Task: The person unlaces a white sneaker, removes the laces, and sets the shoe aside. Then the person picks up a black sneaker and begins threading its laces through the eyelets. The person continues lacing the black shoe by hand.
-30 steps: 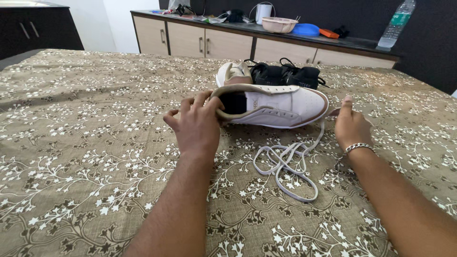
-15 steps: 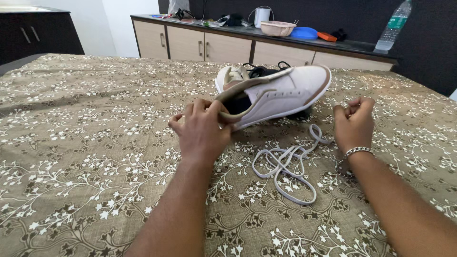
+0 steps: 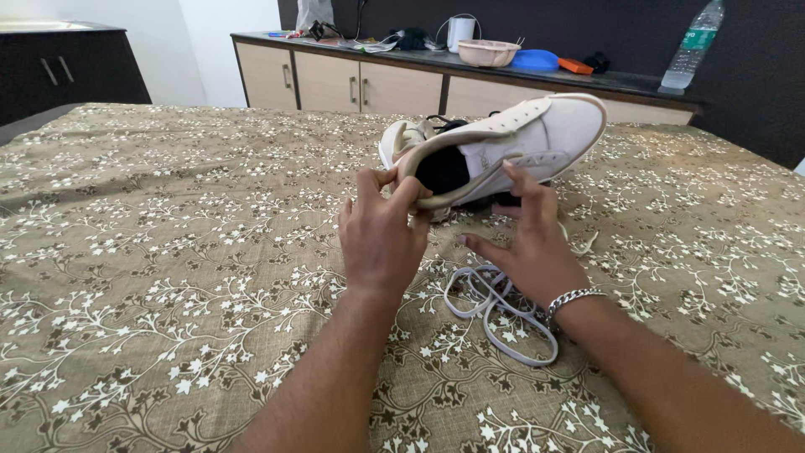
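A white sneaker (image 3: 537, 134) without laces is lifted off the bed, toe raised toward the back right. My left hand (image 3: 381, 231) grips its heel collar. My right hand (image 3: 524, 243), with a metal bracelet on the wrist, has its fingers spread under the sneaker's side, touching it. A loose white shoelace (image 3: 503, 310) lies coiled on the bedspread below my right wrist. A second white sneaker (image 3: 398, 138) and black shoes (image 3: 453, 126) lie behind the lifted one, mostly hidden.
The bed is covered by a brown floral bedspread (image 3: 168, 252). Behind it a long cabinet counter (image 3: 377, 80) carries a bowl (image 3: 488, 52), a blue lid (image 3: 537, 59), a white mug (image 3: 461, 29) and a water bottle (image 3: 692, 46).
The left hand has lifted the sneaker higher, toe tilting up. The right hand moved left from beside the lace to under the sneaker's side and opened its fingers.
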